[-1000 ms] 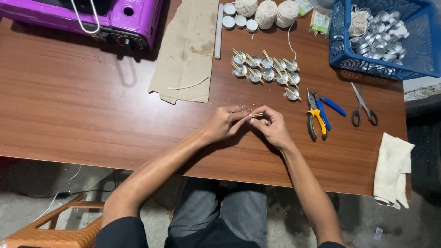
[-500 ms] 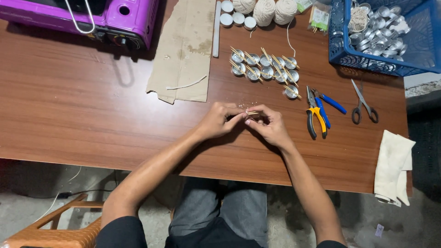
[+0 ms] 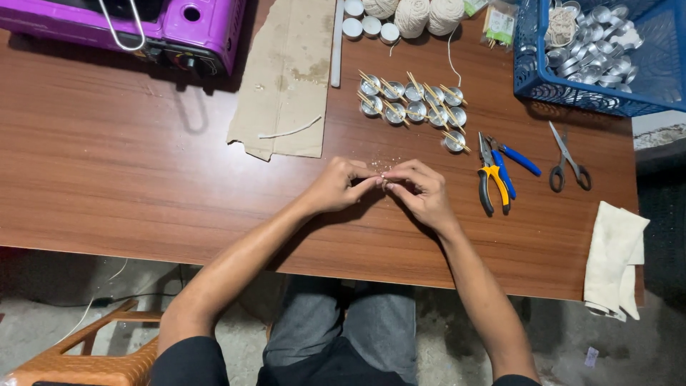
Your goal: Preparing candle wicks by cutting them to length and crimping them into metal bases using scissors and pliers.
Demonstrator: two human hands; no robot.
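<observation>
My left hand (image 3: 341, 187) and my right hand (image 3: 418, 191) meet fingertip to fingertip over the middle of the brown wooden table (image 3: 128, 179). Between the pinched fingers sits a very small thing (image 3: 383, 176), too small to tell what it is. Just beyond the hands stand several small metal cups with wooden sticks laid across them (image 3: 414, 107). To the right of my right hand lie yellow-handled pliers (image 3: 491, 182) and blue-handled pliers (image 3: 516, 159).
Scissors (image 3: 568, 159) lie right of the pliers. A blue crate of metal cups (image 3: 600, 53) is at the back right, a purple stove (image 3: 136, 25) back left. Cardboard (image 3: 286, 78), twine balls (image 3: 421, 14) and a white cloth (image 3: 614, 257) are also here.
My hands stay pinched together at the same spot on the table; only the view has shifted slightly.
</observation>
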